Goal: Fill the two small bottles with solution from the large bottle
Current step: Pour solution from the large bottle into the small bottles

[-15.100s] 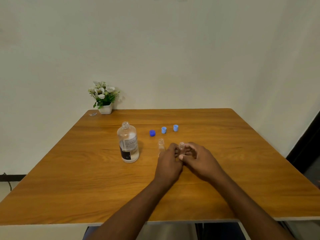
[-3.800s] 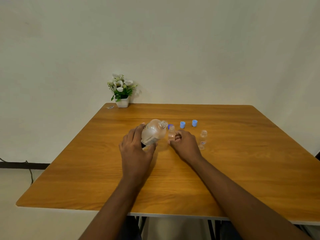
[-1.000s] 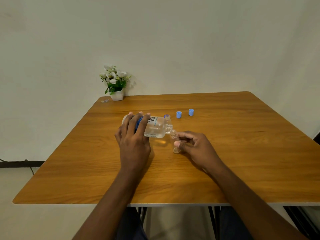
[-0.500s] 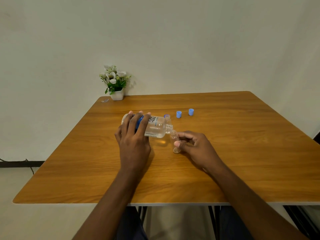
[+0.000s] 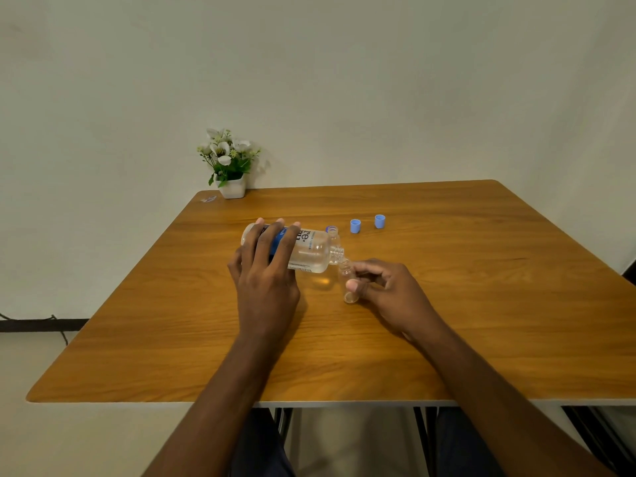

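My left hand [image 5: 265,273] grips the large clear bottle [image 5: 309,251] and holds it tipped on its side above the table, its open mouth pointing right. My right hand [image 5: 389,290] pinches a small clear bottle [image 5: 347,280], tilted, with its mouth right under the large bottle's mouth. The other small bottle [image 5: 333,234] stands upright just behind the large bottle's neck. A dark blue cap [image 5: 328,228] peeks out beside it, mostly hidden.
Two light blue caps [image 5: 355,226] [image 5: 379,221] sit on the wooden table [image 5: 481,304] behind my hands. A white pot of flowers [image 5: 230,166] stands at the far left corner by the wall, a small clear scrap [image 5: 208,199] near it.
Almost nothing differs over the last second: both hands hold the same pouring pose. Earlier the large bottle stood upright, and my right hand held the other small bottle under it.
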